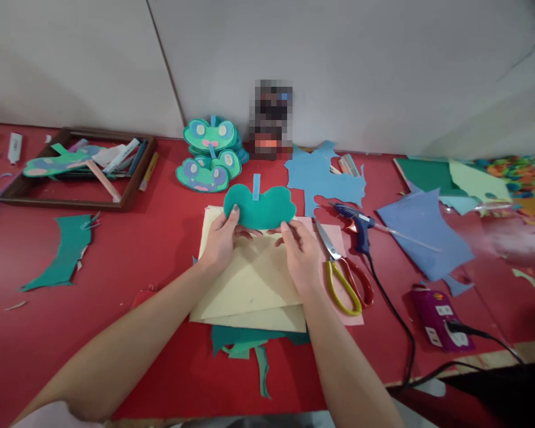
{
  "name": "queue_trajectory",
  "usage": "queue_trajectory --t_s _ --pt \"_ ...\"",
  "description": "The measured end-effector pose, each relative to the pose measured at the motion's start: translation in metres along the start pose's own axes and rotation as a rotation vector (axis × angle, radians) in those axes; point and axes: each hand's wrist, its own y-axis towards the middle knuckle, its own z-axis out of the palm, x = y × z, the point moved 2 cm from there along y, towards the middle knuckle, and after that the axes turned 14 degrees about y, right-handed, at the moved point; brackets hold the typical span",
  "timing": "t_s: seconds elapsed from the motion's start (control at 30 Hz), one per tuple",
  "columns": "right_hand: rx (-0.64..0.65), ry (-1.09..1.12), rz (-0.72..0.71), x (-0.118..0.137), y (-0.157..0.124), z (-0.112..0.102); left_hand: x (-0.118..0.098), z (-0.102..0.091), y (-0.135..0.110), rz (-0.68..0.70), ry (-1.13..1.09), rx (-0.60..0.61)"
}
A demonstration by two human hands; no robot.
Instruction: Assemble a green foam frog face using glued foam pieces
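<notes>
Between both hands I hold up a dark green felt cutout [261,208] with a wavy outline and a small blue strip [256,186] at its top middle. My left hand [223,238] pinches its lower left edge, thumb on the front. At the lower right edge my right hand [299,248] grips it the same way. Some fingers are hidden behind the felt. Beneath the hands lie cream felt sheets [249,291], with green scraps [262,368] sticking out below. Scissors [339,261] with one yellow and one red handle rest just right of my right hand, on pink felt [354,318].
Finished felt frog-like faces [209,172] are piled at the back. A wooden frame [71,202] with markers stands at left. On the right are a blue glue gun [359,223], its cord, a purple power socket box [441,321] and blue felt [428,232].
</notes>
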Motion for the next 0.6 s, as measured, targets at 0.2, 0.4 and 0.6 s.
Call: queue_trajectory --t_s 0.2,0.4,0.6 --pt "-0.008 0.041 0.014 -0.0007 0.0003 0.0006 -0.0011 0.0002 -0.0008 0.008 0.028 -0.006" --pt "-0.003 0.05 0.021 0.0001 0.0015 -0.0016 -0.0014 -0.0005 -0.0004 0.013 0.0 0.001" --pt "0.04 0.066 0.058 0.0032 0.0027 -0.0028 0.0007 -0.0006 -0.0007 0.025 -0.009 0.011"
